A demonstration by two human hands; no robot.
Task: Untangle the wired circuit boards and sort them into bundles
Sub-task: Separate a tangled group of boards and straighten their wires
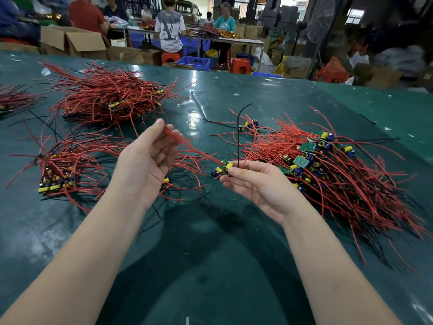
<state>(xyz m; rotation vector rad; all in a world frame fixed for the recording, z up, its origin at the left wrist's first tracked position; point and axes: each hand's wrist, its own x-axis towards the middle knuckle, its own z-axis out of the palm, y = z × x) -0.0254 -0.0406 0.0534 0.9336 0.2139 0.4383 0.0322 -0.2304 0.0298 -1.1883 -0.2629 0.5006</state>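
My right hand (255,181) pinches a small green circuit board (222,168) with yellow and blue parts, held above the table. Its red wires (194,147) stretch up and left to my left hand (147,158), whose fingertips pinch the wire ends. A black wire (238,137) stands up from the held board. A tangled heap of wired boards (328,165) lies to the right of my right hand. A tied bundle (58,172) lies to the left of my left hand. A larger pile of red-wired boards (110,99) lies further back on the left.
The green table (210,254) stretches around me. Another red wire bundle (11,99) sits at the far left edge. A couple of loose boards (249,125) lie at mid table. Behind the table, people work among cardboard boxes, blue crates (194,62) and red stools.
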